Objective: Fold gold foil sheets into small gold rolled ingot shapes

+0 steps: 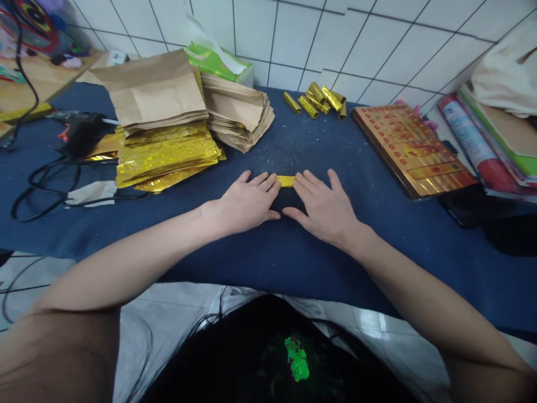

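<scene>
My left hand (247, 201) and my right hand (323, 207) lie palm down on the dark blue cloth (293, 252), fingers stretched out and flat. Between and under their fingertips is a narrow strip of folded gold foil paper (286, 181); only its short middle part shows. Both hands press on it from either side.
A stack of gold foil sheets (163, 154) under brown paper sheets (155, 89) lies at the left, with more brown sheets (239, 115) beside it. Several rolled gold pieces (319, 101) sit at the back. A printed red-gold pad (413, 148), books (495, 140) and a black glue gun (81, 131) with cables flank the cloth.
</scene>
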Demonstrator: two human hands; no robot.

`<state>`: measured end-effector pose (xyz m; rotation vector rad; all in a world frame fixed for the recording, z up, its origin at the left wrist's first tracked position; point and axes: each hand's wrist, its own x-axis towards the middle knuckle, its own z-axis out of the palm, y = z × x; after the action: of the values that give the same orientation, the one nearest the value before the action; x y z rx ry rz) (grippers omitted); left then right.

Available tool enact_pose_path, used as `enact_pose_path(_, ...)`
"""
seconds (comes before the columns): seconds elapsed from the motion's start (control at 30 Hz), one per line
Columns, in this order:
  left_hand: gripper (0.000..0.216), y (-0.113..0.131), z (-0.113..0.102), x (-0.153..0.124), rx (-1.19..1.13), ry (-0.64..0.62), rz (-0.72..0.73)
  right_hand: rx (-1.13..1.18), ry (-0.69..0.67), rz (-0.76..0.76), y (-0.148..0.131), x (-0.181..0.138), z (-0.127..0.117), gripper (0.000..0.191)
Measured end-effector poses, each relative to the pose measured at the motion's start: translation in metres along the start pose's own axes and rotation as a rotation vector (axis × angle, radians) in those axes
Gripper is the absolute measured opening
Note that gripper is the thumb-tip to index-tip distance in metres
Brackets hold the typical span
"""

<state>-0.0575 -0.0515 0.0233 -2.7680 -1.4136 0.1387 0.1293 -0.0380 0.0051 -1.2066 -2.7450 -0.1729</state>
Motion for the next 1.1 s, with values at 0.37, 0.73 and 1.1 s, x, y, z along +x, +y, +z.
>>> enact_pose_path(0.37,0.055,-0.004,0.001,0.000,0.000,0.024,0.019,0.059,-0.052,-0.017,0.017,-0.006,0.001,0.049)
enact_pose_path(0.73,0.020,-0.001,-0.003,0.009,-0.018,0.260,-0.055,0.178,0.132,0.076,0.035,0.017,0.016,0.024)
enact_pose_path(1.1,0.023,-0.010,0.010,0.023,-0.042,0.225,-0.065,0.338,0.238,0.213,0.035,0.021,0.018,0.024)
